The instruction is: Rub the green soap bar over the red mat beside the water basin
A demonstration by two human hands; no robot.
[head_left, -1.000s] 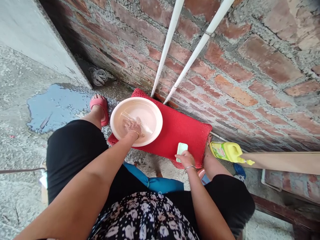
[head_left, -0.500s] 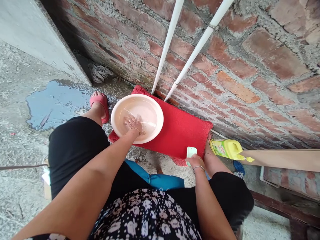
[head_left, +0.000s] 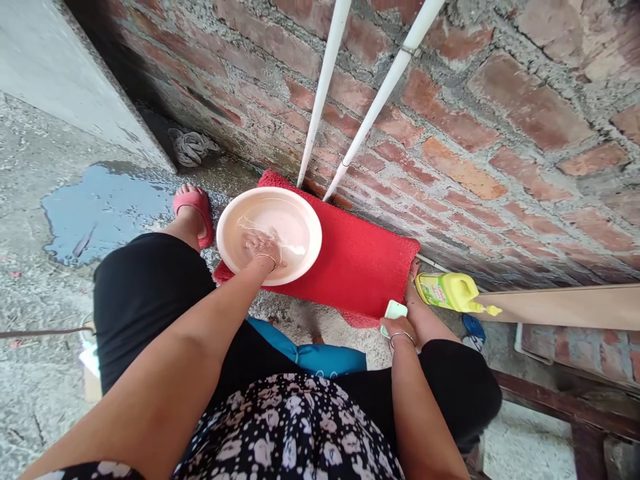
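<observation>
My left hand is dipped in the water of a pale pink plastic basin, its fingers spread and holding nothing I can see. The basin stands on the left end of a red mat. By the mat's right front edge, my right hand is closed around a pale green scrub brush. Only the brush's flat back with a small hole shows; any bristles are hidden.
A yellow liquid bottle with a nozzle lies tilted beside my right leg. White pipes run down the brick wall. A grey cloth bundle and a puddle are at left.
My right hand has moved slightly right with the brush, which is now more tilted. My left hand stays in the basin, and the water's ripples differ. The whole view has shifted a little.
</observation>
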